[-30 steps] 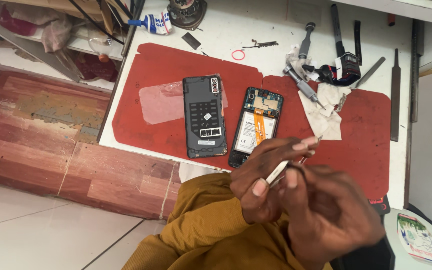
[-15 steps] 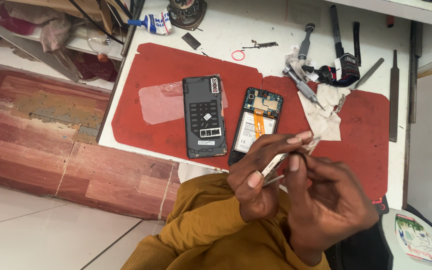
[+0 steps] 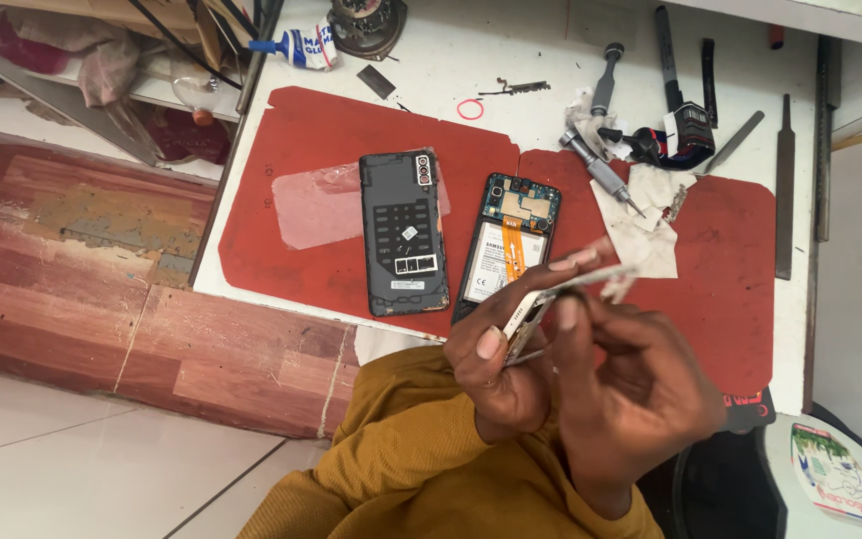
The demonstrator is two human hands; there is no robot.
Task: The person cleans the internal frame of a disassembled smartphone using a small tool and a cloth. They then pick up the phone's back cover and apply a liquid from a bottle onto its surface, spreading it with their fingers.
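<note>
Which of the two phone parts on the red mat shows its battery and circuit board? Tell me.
The right one: the opened phone body, with an orange ribbon cable over its battery, nearest the hands. The back cover to its left is only a dark plastic shell.

A white-topped workbench (image 3: 541, 45) fills the far right. To the left, a worn reddish wooden board (image 3: 82, 269) lies on pale floor tiles (image 3: 72, 469), below a cluttered white shelf (image 3: 72, 90).

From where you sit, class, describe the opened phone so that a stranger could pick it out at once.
Find the red mat on the white table. Two dark slabs lie side by side near its front edge. The opened phone is the right one, its orange ribbon and circuit board exposed, unlike the plain back cover to its left.
</note>
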